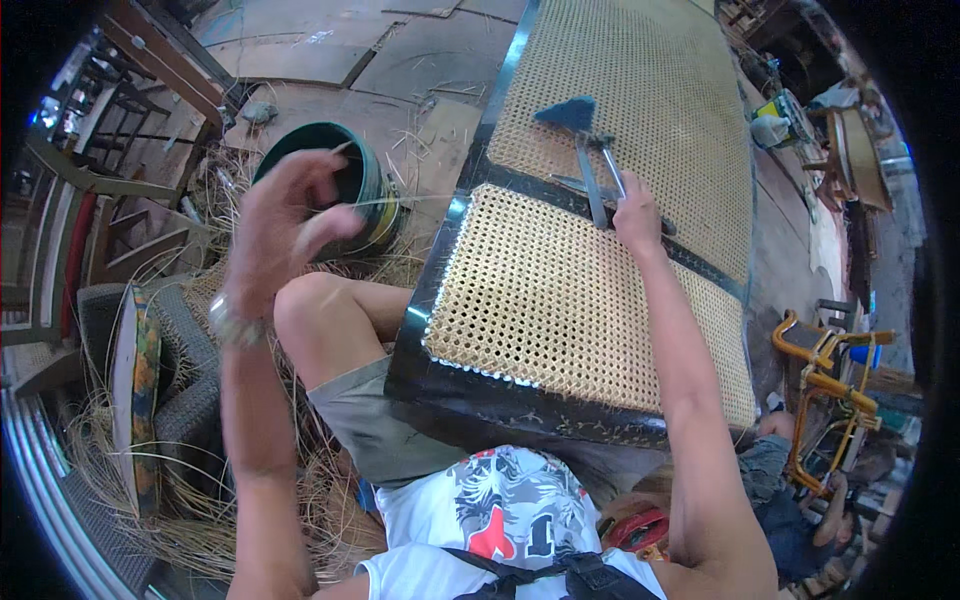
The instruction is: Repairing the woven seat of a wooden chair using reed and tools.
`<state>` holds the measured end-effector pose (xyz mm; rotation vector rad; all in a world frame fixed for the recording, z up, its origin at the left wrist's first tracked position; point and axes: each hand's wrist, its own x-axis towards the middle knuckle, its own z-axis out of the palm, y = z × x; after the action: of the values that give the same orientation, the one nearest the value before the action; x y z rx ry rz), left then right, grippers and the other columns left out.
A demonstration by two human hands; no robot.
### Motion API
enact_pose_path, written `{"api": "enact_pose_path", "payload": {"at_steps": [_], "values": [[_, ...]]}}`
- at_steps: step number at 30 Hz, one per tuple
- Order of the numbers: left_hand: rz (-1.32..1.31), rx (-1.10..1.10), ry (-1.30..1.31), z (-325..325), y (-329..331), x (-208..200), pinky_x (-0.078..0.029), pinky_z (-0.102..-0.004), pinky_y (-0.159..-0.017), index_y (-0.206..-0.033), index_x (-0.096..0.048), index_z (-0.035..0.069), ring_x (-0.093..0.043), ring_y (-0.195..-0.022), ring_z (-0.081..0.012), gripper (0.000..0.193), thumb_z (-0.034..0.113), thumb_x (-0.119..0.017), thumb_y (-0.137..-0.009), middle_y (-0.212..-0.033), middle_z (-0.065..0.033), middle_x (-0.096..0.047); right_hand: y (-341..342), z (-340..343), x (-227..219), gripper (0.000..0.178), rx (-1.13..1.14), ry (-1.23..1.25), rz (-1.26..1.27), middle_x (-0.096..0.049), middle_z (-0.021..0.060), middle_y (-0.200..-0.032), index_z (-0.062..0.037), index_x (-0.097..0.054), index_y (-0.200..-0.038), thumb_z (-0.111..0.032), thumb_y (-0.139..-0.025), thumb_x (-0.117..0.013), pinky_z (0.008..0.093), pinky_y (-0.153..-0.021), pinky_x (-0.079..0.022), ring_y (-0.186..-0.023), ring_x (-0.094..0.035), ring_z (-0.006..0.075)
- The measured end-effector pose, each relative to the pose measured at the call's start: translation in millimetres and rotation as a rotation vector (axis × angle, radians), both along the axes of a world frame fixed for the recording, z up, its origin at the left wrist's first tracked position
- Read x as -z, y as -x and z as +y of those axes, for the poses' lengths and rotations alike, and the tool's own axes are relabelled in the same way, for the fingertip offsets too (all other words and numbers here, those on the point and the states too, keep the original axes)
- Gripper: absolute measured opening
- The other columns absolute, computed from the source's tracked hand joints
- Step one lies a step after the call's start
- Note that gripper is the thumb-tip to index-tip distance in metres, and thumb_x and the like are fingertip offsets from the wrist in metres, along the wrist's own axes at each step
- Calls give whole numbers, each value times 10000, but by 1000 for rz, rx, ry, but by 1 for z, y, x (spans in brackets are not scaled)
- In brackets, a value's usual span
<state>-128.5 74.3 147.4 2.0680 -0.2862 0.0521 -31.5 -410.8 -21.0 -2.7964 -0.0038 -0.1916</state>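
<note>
A dark-framed panel of woven cane (560, 290) lies in front of me, in two sections split by a dark crossbar. My right hand (638, 215) is closed round a hammer (614, 168) lying across the crossbar, its metal shaft pointing away from me. Beside it are a long flat metal blade (590, 180) and a blue triangular piece (567, 113) of unclear kind. My left hand (295, 215), smeared by motion, is raised at the left with thumb and fingers apart. A thin pale strand (425, 198) runs between that hand and the panel's left edge.
A dark green bucket (375, 165) stands behind my left hand. Loose cane strands (310, 500) litter the floor at left, beside a grey woven chair (185, 350). An orange-brown cane chair frame (825, 385) stands at right, near another person's legs (775, 490).
</note>
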Motion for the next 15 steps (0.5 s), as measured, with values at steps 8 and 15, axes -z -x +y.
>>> {"api": "enact_pose_path", "payload": {"at_steps": [8,15], "values": [[-69,-576,9,103,200,-62,-473,-248,-734,-1209,-627,56,-612,-890,-111,552,286,-829,-750,-1025,-28,-628,16,25,-4,309,-216,102,-247,-657,131,-1137,-101,-645,-1202,-113,-900,-584,471,-944,-481,-1066,-602,336],[715,-118,-613,59,360,31,-492,-297,-616,-1012,-709,8,-648,-640,-182,218,169,-732,-866,-723,-121,-685,15,44,-6,356,-41,370,-5,-644,114,-1187,-97,-578,-1274,-208,-936,-565,481,-1026,-409,-1163,-562,323]]}}
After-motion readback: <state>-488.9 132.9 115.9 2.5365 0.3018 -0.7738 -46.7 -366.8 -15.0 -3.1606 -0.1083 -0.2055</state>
